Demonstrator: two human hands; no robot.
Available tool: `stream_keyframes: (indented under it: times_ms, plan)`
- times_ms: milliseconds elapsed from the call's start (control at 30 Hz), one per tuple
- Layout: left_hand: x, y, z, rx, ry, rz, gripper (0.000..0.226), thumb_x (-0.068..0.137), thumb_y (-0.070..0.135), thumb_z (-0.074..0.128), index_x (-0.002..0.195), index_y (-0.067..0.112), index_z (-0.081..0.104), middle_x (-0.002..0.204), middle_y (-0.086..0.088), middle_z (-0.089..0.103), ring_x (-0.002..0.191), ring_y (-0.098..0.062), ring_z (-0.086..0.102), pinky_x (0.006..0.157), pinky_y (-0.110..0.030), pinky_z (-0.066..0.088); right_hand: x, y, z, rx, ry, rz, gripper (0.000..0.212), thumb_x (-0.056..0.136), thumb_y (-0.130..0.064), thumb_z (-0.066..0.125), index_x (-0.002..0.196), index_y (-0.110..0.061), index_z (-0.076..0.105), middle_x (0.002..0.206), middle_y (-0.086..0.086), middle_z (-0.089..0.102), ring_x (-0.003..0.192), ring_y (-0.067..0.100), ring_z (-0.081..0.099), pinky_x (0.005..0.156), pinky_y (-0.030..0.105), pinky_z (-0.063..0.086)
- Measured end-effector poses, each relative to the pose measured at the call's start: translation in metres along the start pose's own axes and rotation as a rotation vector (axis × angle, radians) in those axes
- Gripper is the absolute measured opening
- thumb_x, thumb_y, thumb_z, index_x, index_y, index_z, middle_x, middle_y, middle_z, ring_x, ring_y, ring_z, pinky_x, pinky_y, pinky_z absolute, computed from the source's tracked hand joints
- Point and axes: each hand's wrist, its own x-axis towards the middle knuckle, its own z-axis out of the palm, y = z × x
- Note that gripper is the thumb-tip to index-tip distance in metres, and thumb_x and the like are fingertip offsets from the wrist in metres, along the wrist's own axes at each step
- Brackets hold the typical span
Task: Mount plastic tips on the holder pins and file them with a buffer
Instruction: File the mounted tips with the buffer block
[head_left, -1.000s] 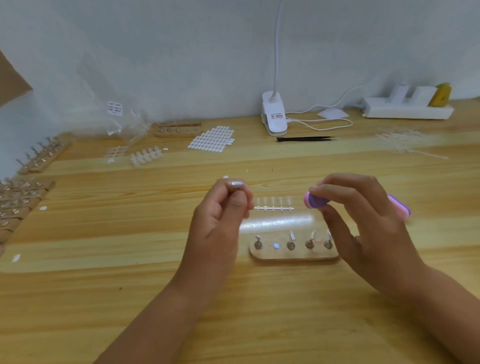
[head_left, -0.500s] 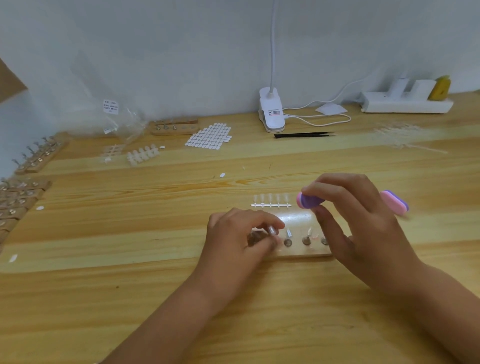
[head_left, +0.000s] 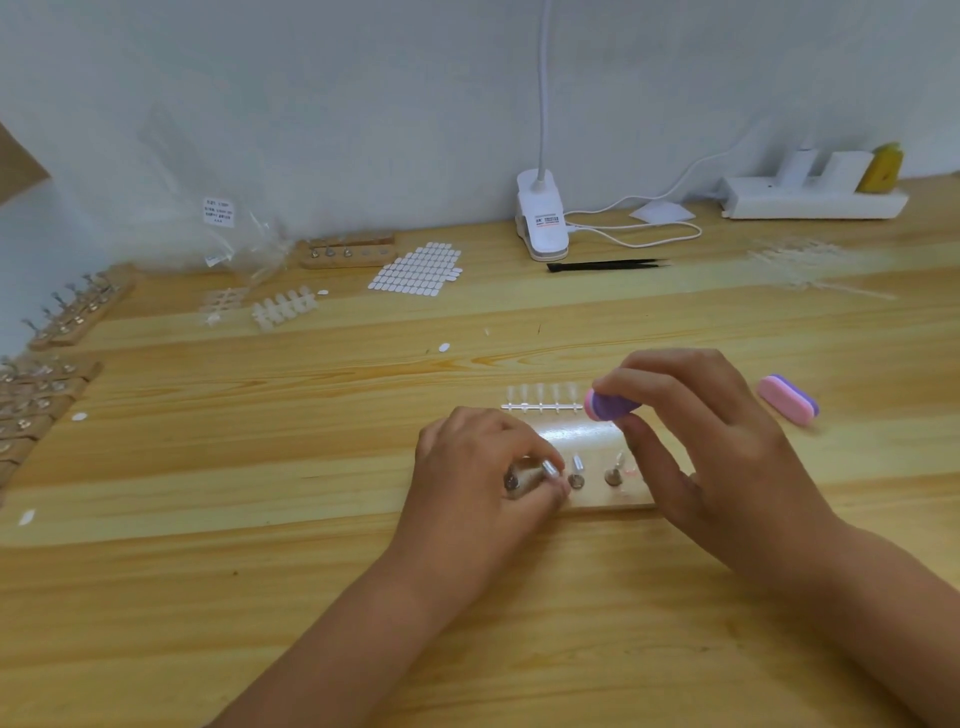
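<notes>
Down from the air came the left hand (head_left: 467, 467), fingers pinched together at the left end of the flat wooden holder (head_left: 608, 498), maybe on a small clear plastic tip. The right hand (head_left: 717, 441) grips the pink-purple buffer block (head_left: 605, 405). Pushing crooked could flick the tip away.

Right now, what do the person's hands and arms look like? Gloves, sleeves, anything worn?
Both are bare. The left hand and right hand have no gloves, and no rings are visible. The left forearm and right forearm show no sleeves, watch or bracelet up to the frame edge.
</notes>
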Motion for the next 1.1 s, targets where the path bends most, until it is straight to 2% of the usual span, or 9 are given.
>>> stream_keyframes:
  times_ms: [67,200,400,600,733,800,900,1000,1100]
  plan:
    - [0.0,0.0,-0.002,-0.067,0.007,-0.057,0.013,0.072,0.035,0.08,0.082,0.034,0.071,0.085,0.019,0.066,0.093,-0.002,0.054,0.091,-0.027,0.037,0.0,0.0,0.0,-0.002,0.002,-0.006,0.019,0.09,0.005,0.061,0.106,0.001,0.072,0.104,0.011,0.066,0.099,0.025,0.06,0.091,0.026,0.046]
    - [0.002,-0.001,-0.008,-0.284,-0.009,-0.144,0.018,0.069,0.015,0.085,0.076,0.026,0.074,0.077,0.016,0.069,0.073,-0.002,0.064,0.069,-0.009,0.045,-0.001,0.001,0.0,-0.002,0.002,-0.013,0.02,0.088,0.008,0.063,0.105,0.001,0.072,0.104,0.011,0.066,0.097,0.027,0.061,0.089,0.028,0.046]
    - [0.001,0.008,-0.003,-0.099,0.041,0.026,0.031,0.068,0.038,0.078,0.097,0.037,0.071,0.101,0.022,0.065,0.102,0.003,0.057,0.1,-0.03,0.035,0.0,0.001,0.001,-0.02,0.018,0.003,0.023,0.087,0.009,0.063,0.106,0.001,0.072,0.104,0.01,0.067,0.099,0.023,0.058,0.092,0.02,0.043]
    - [0.002,0.012,0.006,0.351,0.21,0.441,0.008,0.078,0.015,0.076,0.084,0.02,0.073,0.089,0.007,0.071,0.101,-0.017,0.066,0.108,-0.046,0.033,-0.001,0.001,0.003,-0.041,0.03,0.053,0.022,0.088,0.007,0.063,0.107,0.0,0.071,0.103,0.01,0.066,0.097,0.023,0.058,0.094,0.014,0.038]
    - [-0.002,0.01,0.01,0.364,0.285,0.603,0.013,0.083,0.003,0.07,0.08,0.015,0.072,0.08,0.006,0.072,0.098,-0.016,0.07,0.11,-0.045,0.036,-0.001,0.001,0.003,-0.046,0.03,0.055,0.023,0.087,0.008,0.064,0.107,0.0,0.071,0.103,0.009,0.066,0.095,0.026,0.061,0.093,0.016,0.04]
    - [-0.003,0.012,0.01,0.188,0.345,0.561,0.012,0.081,0.002,0.073,0.082,0.014,0.073,0.078,0.006,0.072,0.087,-0.01,0.071,0.106,-0.044,0.041,0.0,0.002,0.001,-0.042,0.05,0.063,0.021,0.088,0.006,0.063,0.107,-0.001,0.07,0.103,0.006,0.065,0.095,0.025,0.061,0.094,0.015,0.039]
    - [-0.006,0.019,0.001,-0.156,0.395,0.279,0.019,0.078,0.01,0.077,0.089,0.023,0.069,0.08,0.013,0.071,0.083,0.003,0.065,0.096,-0.036,0.047,0.0,0.004,-0.003,0.03,0.087,0.09,0.021,0.091,-0.002,0.059,0.11,-0.003,0.068,0.107,-0.004,0.057,0.097,0.018,0.059,0.096,0.012,0.039]
    - [-0.006,0.022,-0.008,-0.349,0.342,0.041,0.03,0.075,0.01,0.08,0.085,0.031,0.062,0.083,0.016,0.07,0.086,-0.009,0.069,0.084,-0.039,0.052,-0.001,0.0,-0.004,0.155,0.109,0.052,0.023,0.089,0.001,0.065,0.111,-0.005,0.065,0.103,-0.001,0.061,0.094,0.016,0.062,0.093,0.015,0.044]
    - [-0.005,0.023,-0.012,-0.465,0.271,-0.026,0.028,0.075,0.002,0.079,0.084,0.026,0.066,0.081,0.014,0.071,0.085,-0.008,0.07,0.08,-0.032,0.054,-0.005,-0.007,0.001,0.266,0.07,-0.045,0.019,0.094,-0.007,0.062,0.113,-0.009,0.064,0.104,0.001,0.063,0.102,0.016,0.062,0.094,0.023,0.047]
